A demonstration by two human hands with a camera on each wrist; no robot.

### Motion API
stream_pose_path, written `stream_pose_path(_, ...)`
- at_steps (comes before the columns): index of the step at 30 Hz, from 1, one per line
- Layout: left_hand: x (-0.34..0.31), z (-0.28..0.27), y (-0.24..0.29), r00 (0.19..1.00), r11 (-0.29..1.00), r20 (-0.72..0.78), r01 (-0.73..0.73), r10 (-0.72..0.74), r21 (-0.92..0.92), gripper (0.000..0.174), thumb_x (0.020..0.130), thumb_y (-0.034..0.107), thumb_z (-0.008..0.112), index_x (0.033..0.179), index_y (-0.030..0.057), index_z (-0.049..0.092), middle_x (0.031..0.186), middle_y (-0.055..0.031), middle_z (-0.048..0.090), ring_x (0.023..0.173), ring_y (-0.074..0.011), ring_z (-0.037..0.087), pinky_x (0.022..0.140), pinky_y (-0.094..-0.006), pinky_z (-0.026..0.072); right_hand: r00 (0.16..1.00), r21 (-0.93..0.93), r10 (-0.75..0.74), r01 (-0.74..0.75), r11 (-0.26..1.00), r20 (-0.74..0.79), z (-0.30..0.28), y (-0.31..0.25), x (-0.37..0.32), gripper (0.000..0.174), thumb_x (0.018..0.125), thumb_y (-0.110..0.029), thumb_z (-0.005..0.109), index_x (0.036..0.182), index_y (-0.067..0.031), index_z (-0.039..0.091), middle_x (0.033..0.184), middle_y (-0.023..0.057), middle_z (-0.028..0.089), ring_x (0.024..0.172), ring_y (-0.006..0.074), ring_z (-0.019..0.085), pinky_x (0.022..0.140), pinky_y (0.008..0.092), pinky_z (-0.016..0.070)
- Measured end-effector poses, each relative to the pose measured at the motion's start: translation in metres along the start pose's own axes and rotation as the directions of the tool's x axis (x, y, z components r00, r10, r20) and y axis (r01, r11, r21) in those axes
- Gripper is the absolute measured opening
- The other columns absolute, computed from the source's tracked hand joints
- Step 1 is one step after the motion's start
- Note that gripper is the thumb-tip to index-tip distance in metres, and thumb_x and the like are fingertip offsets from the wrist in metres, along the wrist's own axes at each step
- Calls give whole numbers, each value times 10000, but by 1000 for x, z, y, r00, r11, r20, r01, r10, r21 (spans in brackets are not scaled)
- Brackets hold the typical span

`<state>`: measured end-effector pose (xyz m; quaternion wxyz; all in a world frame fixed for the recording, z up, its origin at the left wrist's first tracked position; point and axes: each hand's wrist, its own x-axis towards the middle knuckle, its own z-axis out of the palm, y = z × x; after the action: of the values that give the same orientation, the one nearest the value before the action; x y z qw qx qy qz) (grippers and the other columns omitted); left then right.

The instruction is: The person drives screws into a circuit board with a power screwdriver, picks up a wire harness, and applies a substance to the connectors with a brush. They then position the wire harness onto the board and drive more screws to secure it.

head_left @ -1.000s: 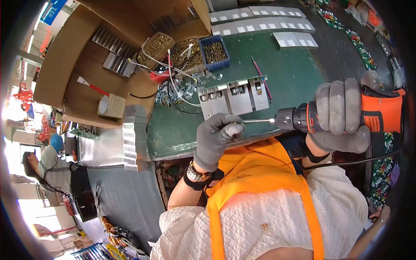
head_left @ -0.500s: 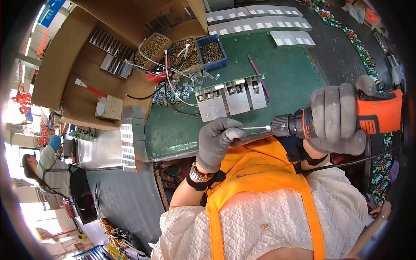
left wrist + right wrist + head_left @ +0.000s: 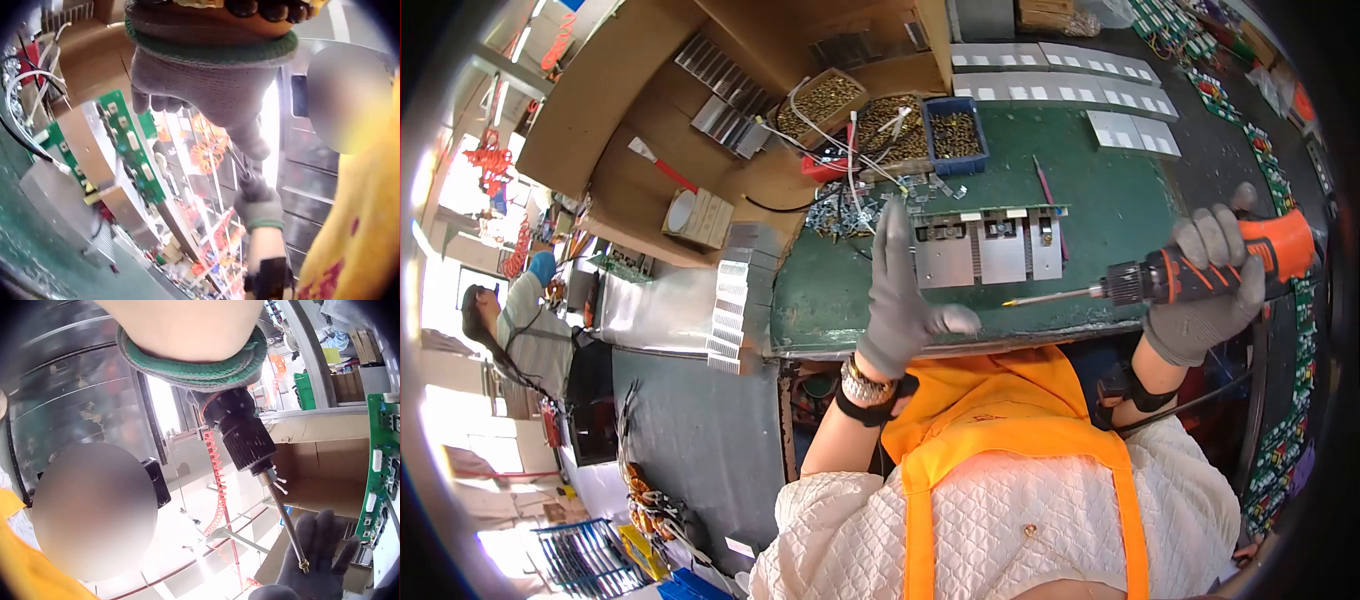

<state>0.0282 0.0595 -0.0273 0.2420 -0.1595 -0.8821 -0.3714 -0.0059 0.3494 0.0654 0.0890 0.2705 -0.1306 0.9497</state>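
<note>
My right hand [image 3: 1203,288], in a grey glove, grips an orange and black power screwdriver [image 3: 1262,252] over the right side of the green bench mat [image 3: 1105,195]. Its long bit [image 3: 1050,296] points left; in the right wrist view a small screw [image 3: 304,566] sits on the bit's tip. My left hand [image 3: 908,285], also gloved, is held up with straight fingers and the thumb out, holding nothing, just left of the bit. Behind it lies a green circuit board with three silver heat-sink plates [image 3: 990,248]. The left wrist view shows the glove [image 3: 206,81] and that board [image 3: 128,144].
A blue bin of screws [image 3: 956,135] and cardboard boxes of brass parts [image 3: 825,100] stand at the back among white cables. Silver panels [image 3: 1050,90] line the far edge. Finned heat sinks [image 3: 730,300] are stacked at the mat's left. Another person [image 3: 520,320] sits far left.
My left hand has let go of the bit's tip and opened, fingers now straight. The screwdriver has swung right and away from the body, with the bit free.
</note>
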Motion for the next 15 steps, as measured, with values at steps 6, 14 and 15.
stream_pose_path(6,-22,37,-11,922,824,194,386,-334,-415,1582,447,780,755,1497,-39,-99,1558,-313,69,1458,-399,151,1165,-425,224,1000,-106,-21,22,994,10,-9,-7,6,551,875,-124,634,1341,38,389,805,-12,424,712,83,418,664,259,382)
stream_pose_path(14,38,-47,-96,892,893,-265,417,-366,170,371,891,155,643,1236,36,581,1258,-202,589,1153,-358,571,951,-398,475,1000,-127,-29,28,992,-3,-20,-9,14,535,883,-109,620,1341,40,388,809,-15,407,703,83,403,660,260,381)
stream_pose_path(15,59,-64,-121,870,801,-246,491,-428,342,253,874,115,636,1120,72,669,1176,-168,644,1054,-349,625,882,-393,512,999,-133,-43,42,990,-2,-19,-9,15,529,886,-107,615,1341,38,389,809,-15,402,704,84,402,660,260,381)
